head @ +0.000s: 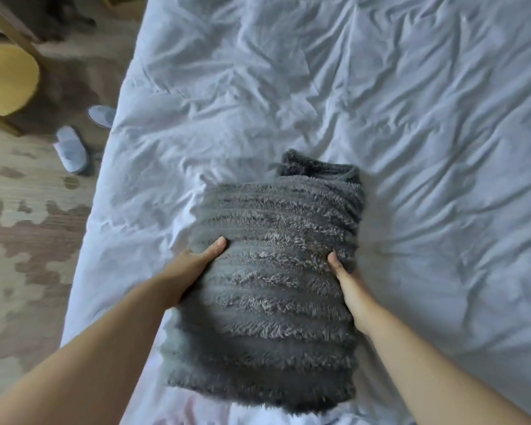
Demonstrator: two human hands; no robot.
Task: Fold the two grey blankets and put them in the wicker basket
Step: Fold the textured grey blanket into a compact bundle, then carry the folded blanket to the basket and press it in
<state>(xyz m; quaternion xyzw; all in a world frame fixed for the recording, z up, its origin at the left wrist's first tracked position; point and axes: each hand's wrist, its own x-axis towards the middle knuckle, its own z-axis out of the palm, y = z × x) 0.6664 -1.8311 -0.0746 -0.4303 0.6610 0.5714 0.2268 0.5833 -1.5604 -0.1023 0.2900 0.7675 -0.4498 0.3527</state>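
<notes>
A bed with a crumpled white sheet [411,118] fills most of the view. On it, near the close edge, lies a folded grey fluffy blanket with ribbed stripes [273,256]; a darker grey fleece fold [316,168] shows at its far end. Left of the bed, on the patterned brown floor [19,210], lie two pale slippers [71,150], and a wooden chair with a yellow seat [6,78] stands there.

Single head-worn wide-angle camera, facing forward and steeply down.
It looks from above the near edge of the bed [411,118], close over the blanket [273,256] at centre, with the left hand [193,262] and right hand [347,283] extending in from the bottom corners; the floor [28,225] bends in along the left side.
</notes>
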